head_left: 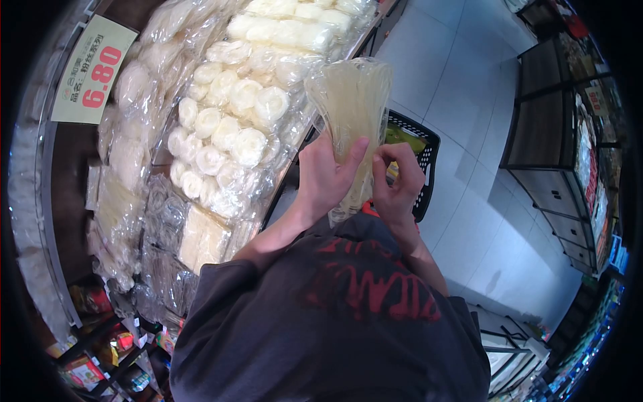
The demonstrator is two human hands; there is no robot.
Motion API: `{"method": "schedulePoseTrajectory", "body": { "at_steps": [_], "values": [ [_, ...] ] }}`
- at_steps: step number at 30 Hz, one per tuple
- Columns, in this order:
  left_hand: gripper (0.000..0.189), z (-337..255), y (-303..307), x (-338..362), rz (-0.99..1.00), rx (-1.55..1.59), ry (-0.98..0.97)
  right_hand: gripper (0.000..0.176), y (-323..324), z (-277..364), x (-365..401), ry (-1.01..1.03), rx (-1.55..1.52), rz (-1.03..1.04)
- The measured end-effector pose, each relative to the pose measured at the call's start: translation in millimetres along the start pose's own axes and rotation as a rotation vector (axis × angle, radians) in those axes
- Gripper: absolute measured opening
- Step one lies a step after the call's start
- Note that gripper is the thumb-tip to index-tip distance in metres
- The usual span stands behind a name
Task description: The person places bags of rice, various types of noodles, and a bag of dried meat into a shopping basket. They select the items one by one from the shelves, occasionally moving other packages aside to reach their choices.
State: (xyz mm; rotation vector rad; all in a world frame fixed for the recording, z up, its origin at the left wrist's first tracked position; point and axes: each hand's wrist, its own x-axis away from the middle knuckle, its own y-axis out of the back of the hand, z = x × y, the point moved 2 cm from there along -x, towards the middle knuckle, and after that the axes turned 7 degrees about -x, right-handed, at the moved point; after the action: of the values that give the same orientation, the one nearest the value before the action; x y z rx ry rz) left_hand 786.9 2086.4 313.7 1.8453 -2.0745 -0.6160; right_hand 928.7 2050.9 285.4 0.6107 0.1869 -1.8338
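Head view: holding a clear-wrapped noodle pack [351, 94] out in front of the dark T-shirt [321, 355], with wide end pointing away and narrow end near the fabric. Gripping with left hand [323, 175], closed around the lower half of the pack, thumb laid across the front. At the pack's right edge with right hand [402, 184], fingers curled, thumb and forefinger tips nearly together; can't tell if pinching the film or just touching it. Step in hand, as judged: handling the pack at its wrapper, clear of the wrapped noodle nests [224, 130] on the left and not inside the black basket [429, 154] behind the right hand. Needed for the next move, probably: a steady left grip, light pressure on likely brittle strands, a clean release at the right fingertips. Inside the basket, something green [416, 143], partly hidden. Now writing: on the price sign [94, 70] at upper left, big red "6.80", plus "品名: 粉丝系列" in black; smaller line above too unclear to call. On the shirt, red lettering, upside down and creased, not readable. On the pack, no legible brand or label. On the far-right sign [595, 100], red digits, too small to trust.
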Motion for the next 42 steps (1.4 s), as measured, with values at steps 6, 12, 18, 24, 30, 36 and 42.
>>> {"method": "schedulePoseTrajectory", "body": {
  "at_steps": [6, 12, 18, 24, 30, 36, 42],
  "values": [
    [0.035, 16.6, -6.6, -7.3, 0.128, 0.208, 0.072, 0.012, 8.3, -2.1, 5.3, -0.012, -0.024, -0.009],
    [0.034, 40.8, -26.4, -8.7, 0.159, 0.460, 0.262, 0.078, 26.7, -24.0, 30.6, -0.312, -0.145, 0.148],
    [0.035, 75.6, -69.3, 6.9, 0.326, 0.494, 0.407, 0.073, 44.1, -76.9, 86.4, -0.735, -0.444, 0.085],
    [0.035, 93.4, -124.9, 21.3, 0.532, 0.647, 0.532, 0.065, 77.1, -98.2, 115.5, -1.121, -0.767, 0.193],
    [0.031, 103.2, -170.2, 34.6, 0.620, 0.418, 0.627, 0.053, 134.2, -130.4, 135.8, -1.294, -0.693, -0.045],
    [0.019, 138.5, -211.1, 59.1, 0.673, -0.065, 0.255, 0.059, 230.7, -243.3, 134.4, -0.915, 0.261, 0.182],
    [0.026, 194.9, -279.3, 115.8, 0.750, -0.463, -0.034, 0.060, 234.1, -347.8, 68.6, -0.936, 0.932, 0.631]
  ]
}}
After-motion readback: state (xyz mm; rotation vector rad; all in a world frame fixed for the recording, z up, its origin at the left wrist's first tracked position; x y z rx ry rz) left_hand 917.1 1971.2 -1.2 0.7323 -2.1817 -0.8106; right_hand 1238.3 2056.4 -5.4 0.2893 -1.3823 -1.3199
